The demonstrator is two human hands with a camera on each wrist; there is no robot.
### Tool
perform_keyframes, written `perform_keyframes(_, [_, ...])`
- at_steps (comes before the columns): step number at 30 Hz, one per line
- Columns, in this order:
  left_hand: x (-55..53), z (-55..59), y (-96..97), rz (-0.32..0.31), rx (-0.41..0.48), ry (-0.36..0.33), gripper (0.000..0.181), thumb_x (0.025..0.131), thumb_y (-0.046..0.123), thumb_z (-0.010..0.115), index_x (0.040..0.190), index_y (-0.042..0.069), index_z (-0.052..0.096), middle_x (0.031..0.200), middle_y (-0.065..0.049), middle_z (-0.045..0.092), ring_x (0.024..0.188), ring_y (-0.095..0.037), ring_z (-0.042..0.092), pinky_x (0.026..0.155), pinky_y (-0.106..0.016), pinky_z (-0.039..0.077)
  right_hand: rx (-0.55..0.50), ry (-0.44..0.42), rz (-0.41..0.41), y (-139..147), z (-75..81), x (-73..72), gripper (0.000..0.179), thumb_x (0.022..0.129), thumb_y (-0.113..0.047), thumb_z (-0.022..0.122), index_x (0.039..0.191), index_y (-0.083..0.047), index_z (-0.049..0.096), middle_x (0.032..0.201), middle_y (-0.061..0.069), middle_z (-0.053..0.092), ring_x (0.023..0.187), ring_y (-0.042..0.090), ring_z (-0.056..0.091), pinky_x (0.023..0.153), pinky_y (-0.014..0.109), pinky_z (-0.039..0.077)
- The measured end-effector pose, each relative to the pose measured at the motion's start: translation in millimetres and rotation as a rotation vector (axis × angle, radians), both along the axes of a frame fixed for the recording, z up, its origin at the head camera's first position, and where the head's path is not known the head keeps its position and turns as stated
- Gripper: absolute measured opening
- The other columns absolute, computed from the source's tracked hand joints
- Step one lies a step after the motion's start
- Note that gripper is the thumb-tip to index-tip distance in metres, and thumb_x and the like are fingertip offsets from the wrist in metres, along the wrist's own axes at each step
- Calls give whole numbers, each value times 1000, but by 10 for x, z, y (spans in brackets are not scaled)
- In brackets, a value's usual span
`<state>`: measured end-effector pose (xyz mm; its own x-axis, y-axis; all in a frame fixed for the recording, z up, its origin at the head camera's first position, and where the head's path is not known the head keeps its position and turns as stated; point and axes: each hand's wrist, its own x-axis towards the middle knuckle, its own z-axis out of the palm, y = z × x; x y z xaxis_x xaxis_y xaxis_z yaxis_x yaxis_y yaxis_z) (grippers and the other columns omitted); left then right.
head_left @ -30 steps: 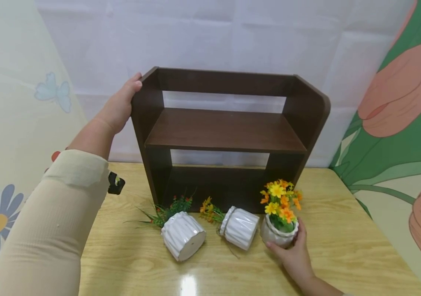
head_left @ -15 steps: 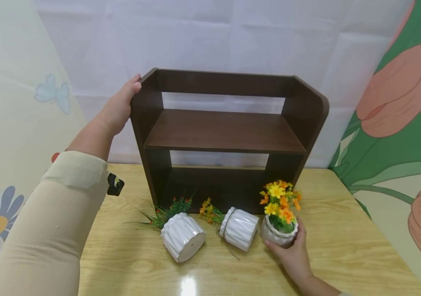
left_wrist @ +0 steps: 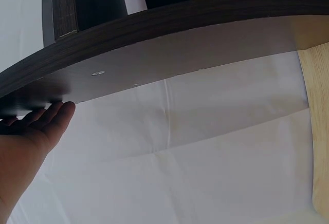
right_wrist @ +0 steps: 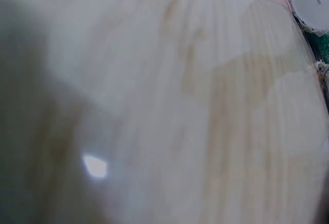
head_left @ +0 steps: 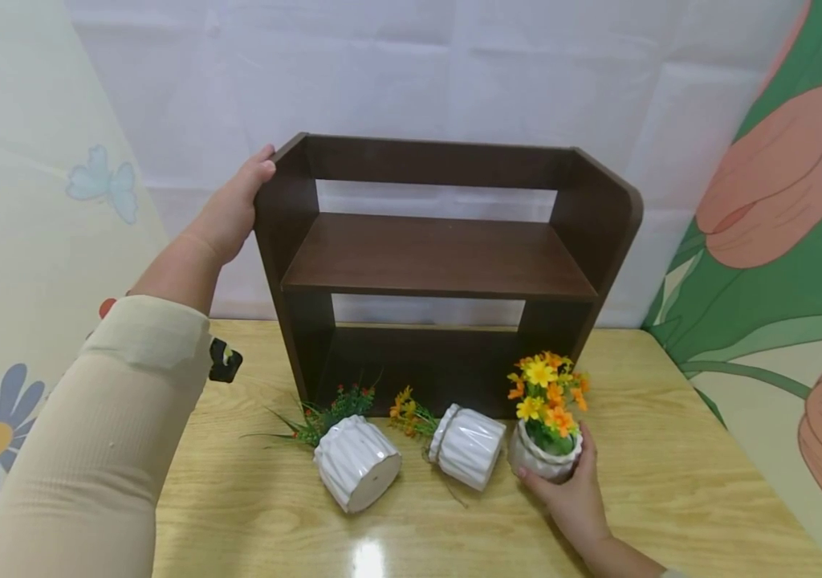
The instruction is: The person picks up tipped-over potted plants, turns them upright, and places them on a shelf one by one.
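In the head view my left hand (head_left: 233, 205) rests against the upper left side of a dark brown two-tier shelf (head_left: 440, 257). The left wrist view has the fingers of that hand (left_wrist: 38, 129) lying along the shelf's outer side panel (left_wrist: 169, 59). At the shelf's front right, my right hand (head_left: 573, 502) grips an upright white flower pot (head_left: 537, 459) with yellow and orange flowers, its thumb across the front. Beside it a white pot (head_left: 467, 445) with small orange flowers lies tipped over. Farther left lies another white pot (head_left: 356, 464) with red-dotted greenery, its base facing me.
The shelf stands on a light wood table (head_left: 274, 522) before a white cloth (head_left: 396, 72). Painted flower panels flank both sides. A small black object (head_left: 225, 359) shows beside the left sleeve. The right wrist view is mostly blurred tabletop (right_wrist: 169, 106).
The camera view has shifted very slightly. Both hands, the shelf and the pots hold the same positions.
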<state>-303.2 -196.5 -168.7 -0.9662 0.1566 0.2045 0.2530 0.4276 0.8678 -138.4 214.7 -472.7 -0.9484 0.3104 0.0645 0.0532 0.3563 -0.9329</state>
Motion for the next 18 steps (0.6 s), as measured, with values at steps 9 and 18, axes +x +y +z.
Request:
perform_keyframes(9, [18, 2, 25, -4, 14, -11, 60, 101, 54, 12, 157, 37, -2, 167, 5, -7, 153, -20, -11, 121, -58, -3, -20, 5, -5, 25, 9, 14, 119, 72, -12, 85, 156, -11, 1, 157, 27, 21, 144, 41, 24, 117, 57, 19])
perform_keyframes(18, [-8, 18, 63, -22, 37, -3, 61, 102, 52, 14, 158, 33, 0, 167, 3, -5, 153, -18, -8, 122, -55, -3, -23, -19, -7, 113, 124, 73, 116, 73, -12, 85, 155, -8, 2, 158, 27, 20, 145, 42, 23, 118, 58, 20])
